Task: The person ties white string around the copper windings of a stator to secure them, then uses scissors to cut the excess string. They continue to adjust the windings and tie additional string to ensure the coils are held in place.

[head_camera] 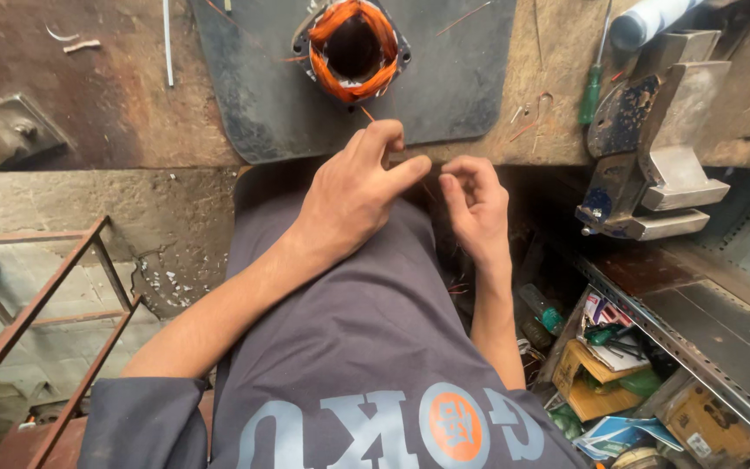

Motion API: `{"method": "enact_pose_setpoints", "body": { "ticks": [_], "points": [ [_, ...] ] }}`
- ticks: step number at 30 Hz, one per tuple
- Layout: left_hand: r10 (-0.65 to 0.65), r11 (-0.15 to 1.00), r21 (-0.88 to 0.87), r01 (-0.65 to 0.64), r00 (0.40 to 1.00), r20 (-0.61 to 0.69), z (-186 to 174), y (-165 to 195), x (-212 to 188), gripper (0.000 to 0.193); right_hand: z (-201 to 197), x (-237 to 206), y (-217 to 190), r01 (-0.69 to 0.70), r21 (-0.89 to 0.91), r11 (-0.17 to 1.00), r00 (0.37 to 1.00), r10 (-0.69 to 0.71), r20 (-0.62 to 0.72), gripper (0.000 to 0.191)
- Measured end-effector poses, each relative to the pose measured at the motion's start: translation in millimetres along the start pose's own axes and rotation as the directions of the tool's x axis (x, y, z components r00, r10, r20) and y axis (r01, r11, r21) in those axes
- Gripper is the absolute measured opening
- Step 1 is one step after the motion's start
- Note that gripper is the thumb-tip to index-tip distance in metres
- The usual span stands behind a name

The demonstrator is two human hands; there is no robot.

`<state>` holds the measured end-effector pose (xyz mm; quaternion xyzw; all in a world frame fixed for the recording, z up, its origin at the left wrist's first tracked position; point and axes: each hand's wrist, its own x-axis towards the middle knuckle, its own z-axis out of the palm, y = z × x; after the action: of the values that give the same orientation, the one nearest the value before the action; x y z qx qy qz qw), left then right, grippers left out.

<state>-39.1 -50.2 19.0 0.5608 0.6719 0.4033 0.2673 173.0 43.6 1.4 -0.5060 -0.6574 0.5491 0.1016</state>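
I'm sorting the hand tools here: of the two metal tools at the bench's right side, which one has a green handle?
The screwdriver, lying by the bench's right edge. Its handle is green with a thin shaft; the bench vise beside it is bulky grey metal with worn blue paint.

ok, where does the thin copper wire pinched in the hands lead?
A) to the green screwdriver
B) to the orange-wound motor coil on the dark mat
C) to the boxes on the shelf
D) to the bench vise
B: the thin wire runs from the left hand, with the right hand beside it, up to the motor coil on the dark mat.
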Motion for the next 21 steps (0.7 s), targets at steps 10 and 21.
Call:
{"method": "enact_pose_setpoints", "body": {
  "ticks": [10,21],
  "points": [
    [0.083,0.944,0.321,-0.071,0.996,-0.023,12.4,3.5,-10.4,0.017,0.4,56.4,-78.1,-0.037,0.103,0.994,0.934,-0.002,0.357,0.026],
    [0.519,0.781,0.245,-0.575,0.815,0.257,6.4,17.8,-16.4,0.009,46.9,66.0,-109.9,-0.282,0.339,0.898,0.81,0.033,0.586,0.021]
  ]
}}
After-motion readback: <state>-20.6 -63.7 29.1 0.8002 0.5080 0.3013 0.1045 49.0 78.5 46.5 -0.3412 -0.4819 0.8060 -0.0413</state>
